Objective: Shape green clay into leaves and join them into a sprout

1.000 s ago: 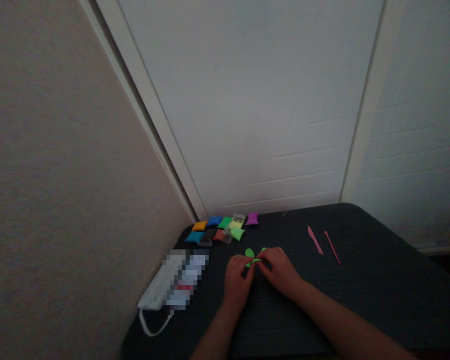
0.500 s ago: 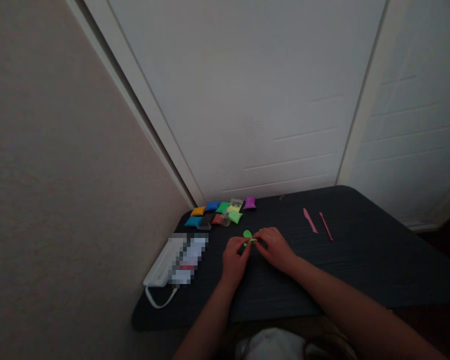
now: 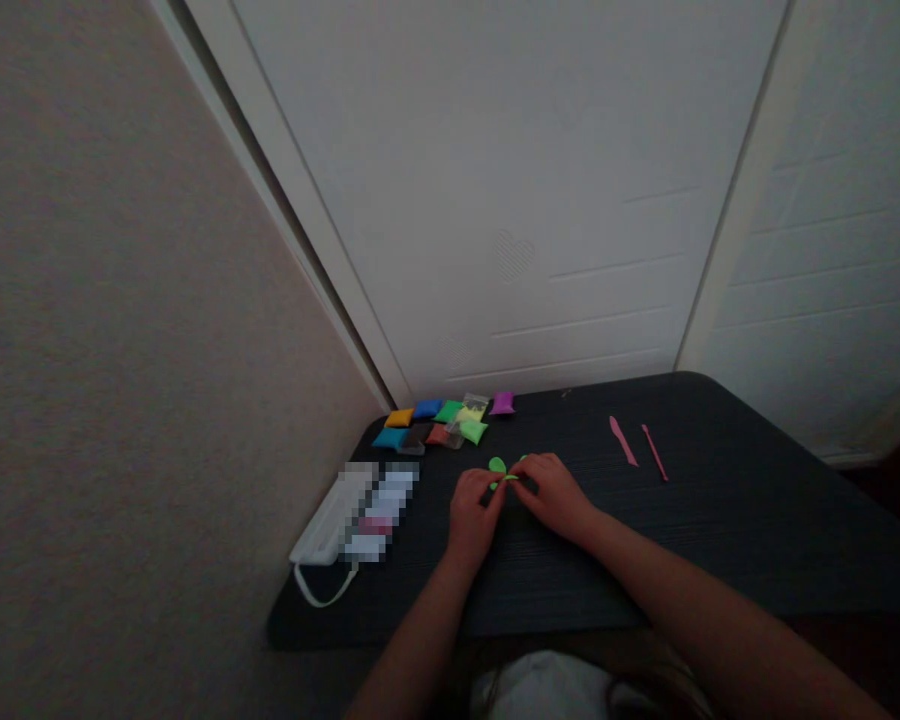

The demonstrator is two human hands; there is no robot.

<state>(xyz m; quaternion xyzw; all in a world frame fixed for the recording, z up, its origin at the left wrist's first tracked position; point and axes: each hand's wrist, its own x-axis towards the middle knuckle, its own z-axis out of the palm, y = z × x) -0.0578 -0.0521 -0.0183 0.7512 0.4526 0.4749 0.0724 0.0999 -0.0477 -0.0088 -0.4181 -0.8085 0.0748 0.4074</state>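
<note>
Both hands meet over the middle of the dark table. Between their fingertips is a piece of bright green modelling clay, with a rounded lobe sticking up behind the fingers. My left hand pinches it from the left, thumb and fingers pressed together. From the right, my right hand pinches the same clay, its fingers bent over it. Small green bits show beside the fingers of each hand; the rest of the shape is hidden behind them.
Several coloured clay packets lie at the back left, a purple packet at their right end. A pink plastic knife and a thin pink stick tool lie to the right. A white power bank-like object with a strap and a blurred-out phone-like item sit at the left.
The view has shifted slightly. The green clay between the fingertips has changed its angle a little, its near part now lying flatter. Both hands keep their pinch.
</note>
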